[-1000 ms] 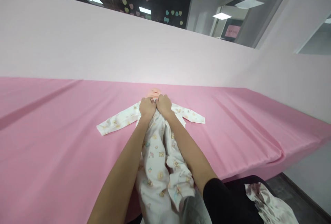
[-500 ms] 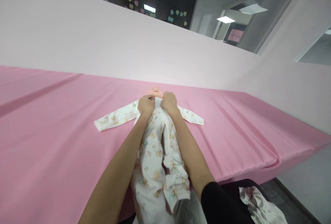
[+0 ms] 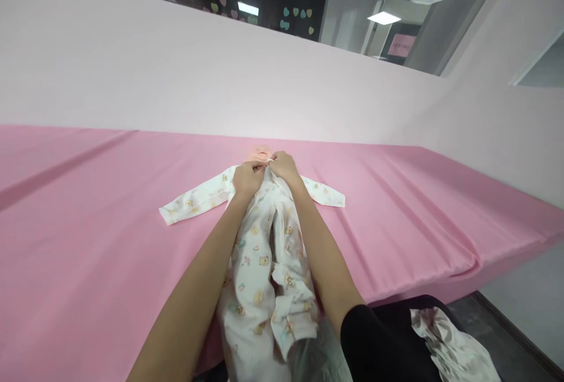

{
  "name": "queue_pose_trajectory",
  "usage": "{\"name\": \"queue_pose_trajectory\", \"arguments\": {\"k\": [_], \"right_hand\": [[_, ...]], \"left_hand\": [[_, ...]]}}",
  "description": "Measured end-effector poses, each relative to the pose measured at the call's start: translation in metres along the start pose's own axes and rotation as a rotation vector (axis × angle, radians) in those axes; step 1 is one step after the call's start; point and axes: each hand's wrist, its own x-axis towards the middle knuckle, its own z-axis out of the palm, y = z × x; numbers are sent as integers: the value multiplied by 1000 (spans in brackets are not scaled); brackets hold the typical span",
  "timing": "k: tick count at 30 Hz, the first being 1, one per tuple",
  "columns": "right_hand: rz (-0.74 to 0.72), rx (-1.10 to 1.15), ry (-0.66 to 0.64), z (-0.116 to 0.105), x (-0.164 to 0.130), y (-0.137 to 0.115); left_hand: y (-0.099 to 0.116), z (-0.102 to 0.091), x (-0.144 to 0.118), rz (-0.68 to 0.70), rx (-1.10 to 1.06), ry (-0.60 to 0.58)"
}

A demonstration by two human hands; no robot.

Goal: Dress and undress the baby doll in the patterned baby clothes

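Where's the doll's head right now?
In the head view, the doll's head lies mid-table on the pink sheet, just beyond both hands at the romper's collar.

Doll (image 3: 261,152) in a baby sleepsuit (image 3: 259,241) lies on the bed (image 3: 88,241); both hands at its collar, wall (image 3: 176,70) behind.

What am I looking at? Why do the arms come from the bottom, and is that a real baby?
The camera sits on a person's head and looks down, so their own arms reach in from below. It looks like a doll, not a real baby; only its head peeks out. It lies on a pink sheet wearing a white sleepsuit with little bears on it. The left hand and right hand both pinch the suit at the neck, just under the doll's chin. The sleeves are spread out to each side.
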Motion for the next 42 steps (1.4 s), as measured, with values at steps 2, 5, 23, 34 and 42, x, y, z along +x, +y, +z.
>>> {"name": "queue_pose_trajectory", "arguments": {"k": [2,5,23,34,42], "right_hand": [[40,15,59,15,1,-4],[105,43,93,30,-2,-9],[-134,111,-73,13,-1,11],[-157,-50,-16,18,-1,4],[-54,218,13,25,1,10]], "left_hand": [[-2,0,1,-18,-11,13],[-5,0,2,-47,-22,40],[-7,2,2,-77,-77,93],[1,0,-1,-72,75,78],[-5,2,0,-47,-25,91]]}}
